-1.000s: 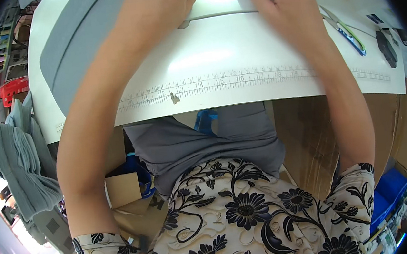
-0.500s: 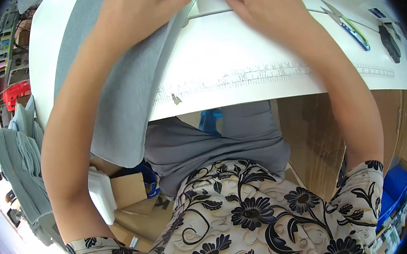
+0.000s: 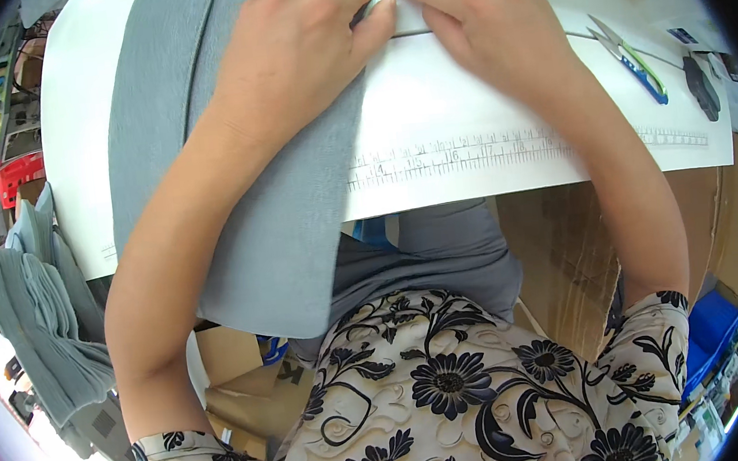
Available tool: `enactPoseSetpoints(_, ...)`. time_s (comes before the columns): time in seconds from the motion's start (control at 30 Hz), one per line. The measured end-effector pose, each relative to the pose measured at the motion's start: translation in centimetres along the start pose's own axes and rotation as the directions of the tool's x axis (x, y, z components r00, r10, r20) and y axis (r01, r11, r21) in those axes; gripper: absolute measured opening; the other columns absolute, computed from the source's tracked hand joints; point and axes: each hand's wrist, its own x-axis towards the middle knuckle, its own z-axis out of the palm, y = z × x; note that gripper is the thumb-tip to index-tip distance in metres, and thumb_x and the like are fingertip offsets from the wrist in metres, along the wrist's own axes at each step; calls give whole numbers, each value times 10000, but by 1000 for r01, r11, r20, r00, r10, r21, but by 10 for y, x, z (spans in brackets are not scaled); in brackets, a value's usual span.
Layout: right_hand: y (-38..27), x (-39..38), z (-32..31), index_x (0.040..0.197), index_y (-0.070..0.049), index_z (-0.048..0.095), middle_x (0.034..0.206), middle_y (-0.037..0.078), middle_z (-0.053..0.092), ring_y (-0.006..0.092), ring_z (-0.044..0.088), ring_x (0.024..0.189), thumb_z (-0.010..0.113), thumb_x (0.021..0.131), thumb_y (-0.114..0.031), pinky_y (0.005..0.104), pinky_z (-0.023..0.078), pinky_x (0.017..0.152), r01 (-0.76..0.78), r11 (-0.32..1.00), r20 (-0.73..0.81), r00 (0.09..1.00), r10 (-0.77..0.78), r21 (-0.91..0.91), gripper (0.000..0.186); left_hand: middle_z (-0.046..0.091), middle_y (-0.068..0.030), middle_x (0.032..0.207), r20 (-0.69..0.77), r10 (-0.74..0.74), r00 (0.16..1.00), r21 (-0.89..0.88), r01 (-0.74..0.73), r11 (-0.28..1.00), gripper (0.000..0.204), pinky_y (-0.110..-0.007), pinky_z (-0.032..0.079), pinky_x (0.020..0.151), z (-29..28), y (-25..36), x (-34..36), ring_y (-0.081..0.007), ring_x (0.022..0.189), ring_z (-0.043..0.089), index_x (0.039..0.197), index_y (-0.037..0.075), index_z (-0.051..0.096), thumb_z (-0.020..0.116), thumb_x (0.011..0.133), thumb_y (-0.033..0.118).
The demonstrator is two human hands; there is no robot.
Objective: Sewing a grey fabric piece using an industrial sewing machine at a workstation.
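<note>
A long grey cloth piece (image 3: 270, 222) with a dark seam-like line lies over the left part of the white table (image 3: 470, 176). Its rounded lower end hangs past the front edge onto my lap. My left hand (image 3: 307, 50) is closed on the cloth near its right edge, thumb pointing right. My right hand (image 3: 496, 27), with a ring on one finger, reaches in from the right. Its fingertips meet the left hand's beside a bright light at the top edge. Glare and the frame edge hide what lies between the right fingers.
Printed ruler markings (image 3: 486, 150) run along the table's front. At right lie small scissors (image 3: 633, 63) with blue-green handles and a black object (image 3: 700, 90). Folded grey cloths (image 3: 34, 307) hang at left; cardboard (image 3: 567, 256) and a blue bin (image 3: 712, 331) stand at lower right.
The grey cloth has shifted right and spread flatter, its hanging end lower on my lap. My left hand has moved right and down with it; the right hand has moved slightly down.
</note>
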Motion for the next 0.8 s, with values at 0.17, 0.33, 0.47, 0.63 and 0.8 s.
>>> enactPoseSetpoints(0.17, -31, 32, -24, 906, -36, 701, 932, 124, 644, 303, 616, 884, 663, 791, -74, 402, 509, 773, -244, 927, 370, 864, 341, -286, 126, 646, -228, 949, 67, -141, 988, 11, 140, 990, 195, -488, 504, 899, 1, 12, 0, -379, 943, 639, 881, -45, 641, 580, 917, 137)
enactPoseSetpoints(0.33, 4, -5, -2, 912, -38, 705, 923, 133, 649, 319, 620, 882, 658, 799, -87, 409, 511, 773, -60, 990, -56, 996, 67, 129, 132, 616, -224, 884, -391, 295, 872, -77, -350, 934, 210, -472, 488, 837, 26, -6, 2, -395, 883, 613, 844, -51, 629, 564, 923, 133)
enactPoseSetpoints(0.47, -15, 19, -24, 928, -22, 703, 950, 150, 659, 335, 615, 890, 641, 817, -114, 426, 508, 789, -247, 929, 372, 864, 341, -277, 158, 620, -235, 900, -5, -79, 997, -2, 79, 997, 213, -471, 488, 818, 6, 12, 10, -405, 890, 611, 857, -49, 626, 562, 922, 143)
enactPoseSetpoints(0.63, -15, 20, -29, 967, -24, 695, 974, 154, 659, 340, 609, 927, 642, 820, -143, 416, 496, 830, -222, 940, 399, 862, 314, -261, 196, 628, -258, 940, -74, 28, 997, 114, -20, 993, 234, -472, 477, 849, 22, -8, 13, -418, 909, 611, 883, -39, 629, 557, 933, 178)
enactPoseSetpoints(0.8, -122, -23, -61, 1085, 20, 692, 956, 128, 719, 247, 692, 881, 653, 896, -65, 320, 537, 808, -420, 907, 268, 870, 413, -36, 211, 610, -200, 1219, 92, 60, 994, 99, -69, 993, 342, -421, 444, 1020, -4, 5, -35, -334, 1153, 585, 1184, 20, 606, 652, 884, 178)
